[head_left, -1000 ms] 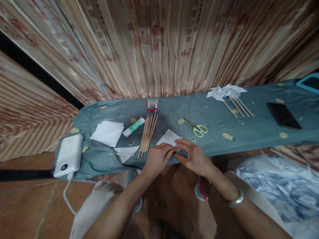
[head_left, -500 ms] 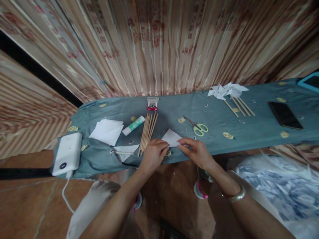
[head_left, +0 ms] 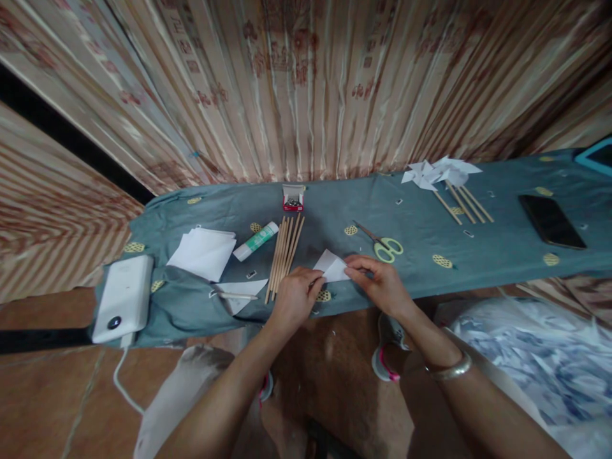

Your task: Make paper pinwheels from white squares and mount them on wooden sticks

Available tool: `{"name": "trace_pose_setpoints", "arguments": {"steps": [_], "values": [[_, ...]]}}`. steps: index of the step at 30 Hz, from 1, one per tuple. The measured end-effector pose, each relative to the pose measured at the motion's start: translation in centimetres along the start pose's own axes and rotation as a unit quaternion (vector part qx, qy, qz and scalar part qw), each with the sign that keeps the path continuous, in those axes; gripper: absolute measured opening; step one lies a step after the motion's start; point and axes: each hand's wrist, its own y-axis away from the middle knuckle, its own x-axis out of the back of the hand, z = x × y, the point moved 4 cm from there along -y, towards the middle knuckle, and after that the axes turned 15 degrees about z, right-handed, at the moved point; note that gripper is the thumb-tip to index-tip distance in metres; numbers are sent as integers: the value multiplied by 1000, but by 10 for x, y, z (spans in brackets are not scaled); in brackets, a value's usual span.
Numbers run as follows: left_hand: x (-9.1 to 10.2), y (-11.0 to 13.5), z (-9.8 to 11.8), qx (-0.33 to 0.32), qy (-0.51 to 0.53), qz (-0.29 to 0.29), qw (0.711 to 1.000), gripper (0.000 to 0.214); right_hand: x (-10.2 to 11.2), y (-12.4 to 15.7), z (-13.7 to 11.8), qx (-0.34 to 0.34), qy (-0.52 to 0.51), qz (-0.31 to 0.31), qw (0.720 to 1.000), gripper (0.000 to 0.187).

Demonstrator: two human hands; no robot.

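Observation:
A small folded piece of white paper [head_left: 332, 266] is held between my two hands at the table's front edge. My left hand [head_left: 297, 292] pinches its left corner between thumb and fingers. On the other side my right hand [head_left: 375, 280] grips the right edge, with the fingertips closed on the paper. Wooden sticks [head_left: 283, 255] lie in a bundle just beyond my left hand. Scissors [head_left: 382, 245] with pale green handles rest beyond my right hand, blades partly apart.
Left of the sticks lie a glue stick [head_left: 255, 242], a stack of white paper [head_left: 203, 252] and a pencil [head_left: 236, 295] on a paper piece. A red box [head_left: 292, 199], a white power bank [head_left: 123, 299], paper pinwheels [head_left: 440, 173] and a black phone [head_left: 552, 220] are also on the cloth.
The paper has turned a little and now shows a fold line across it. My right hand has shifted slightly right and up along its edge, while my left hand keeps its pinch.

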Motion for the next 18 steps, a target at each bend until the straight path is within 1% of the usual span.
{"name": "trace_pose_setpoints", "arguments": {"steps": [3,7,10,14,18], "values": [[-1,-1,-2,10,-1,9,1000,16,-3,-6,3,15,15,27,999,13],[-1,0,-3,16,9,21,1000,29,-11,-13,8,32,40,45,998,11],[-1,1,-3,-6,8,21,1000,32,-17,-15,11,38,56,53,996,11],[-1,2,-4,-37,0,20,999,30,-22,-15,13,41,71,68,994,14],[-1,1,-6,-54,-19,18,998,26,-24,-14,14,35,86,83,992,11]]}}
